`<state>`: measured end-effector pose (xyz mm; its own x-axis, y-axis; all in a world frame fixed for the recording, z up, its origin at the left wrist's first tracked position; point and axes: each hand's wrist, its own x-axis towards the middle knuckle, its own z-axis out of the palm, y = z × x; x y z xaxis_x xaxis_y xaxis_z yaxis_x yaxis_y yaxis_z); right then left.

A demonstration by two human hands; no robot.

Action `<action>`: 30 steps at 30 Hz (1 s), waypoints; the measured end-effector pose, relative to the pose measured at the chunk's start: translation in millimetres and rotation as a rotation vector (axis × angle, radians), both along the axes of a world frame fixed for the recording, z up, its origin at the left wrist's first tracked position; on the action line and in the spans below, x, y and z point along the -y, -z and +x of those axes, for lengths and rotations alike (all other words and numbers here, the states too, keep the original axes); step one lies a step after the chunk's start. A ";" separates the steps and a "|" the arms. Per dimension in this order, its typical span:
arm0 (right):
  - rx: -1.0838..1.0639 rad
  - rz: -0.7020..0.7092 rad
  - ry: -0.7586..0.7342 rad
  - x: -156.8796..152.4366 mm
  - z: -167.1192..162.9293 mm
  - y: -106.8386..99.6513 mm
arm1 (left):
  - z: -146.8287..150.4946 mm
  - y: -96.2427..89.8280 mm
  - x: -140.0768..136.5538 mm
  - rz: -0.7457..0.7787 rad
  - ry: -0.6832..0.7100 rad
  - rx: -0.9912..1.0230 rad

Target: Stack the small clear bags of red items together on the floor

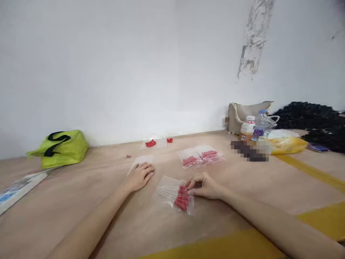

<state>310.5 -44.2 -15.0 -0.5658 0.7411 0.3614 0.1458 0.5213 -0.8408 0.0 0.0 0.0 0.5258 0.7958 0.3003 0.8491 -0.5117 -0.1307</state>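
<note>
My right hand (205, 185) has thumb and fingers pinched at the edge of a clear plastic bag (169, 182), close to the row of small red pieces (182, 198) in it. Thin whitish strips fan out from these pieces toward the left. To the left, my left hand (140, 176) lies palm down with its fingers stretched over a whitish plastic sheet or bag (147, 158). Beyond my right hand, two flat bags with red pieces (190, 160) (209, 154) lie side by side. What exactly the red pieces are, I cannot tell.
Near the wall lie more red pieces (150, 143) on clear plastic. A lime-green bag (66, 149) stands at the left, above a flat printed packet (24, 189). At the right are bottles (247, 128), a beige bag (234, 118), a yellow packet (288, 144) and dark fabric (309, 118).
</note>
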 end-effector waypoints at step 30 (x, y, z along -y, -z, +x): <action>0.532 0.728 0.555 -52.0 -55.3 6.8 | 63.5 6.7 31.2 -0.159 0.180 0.443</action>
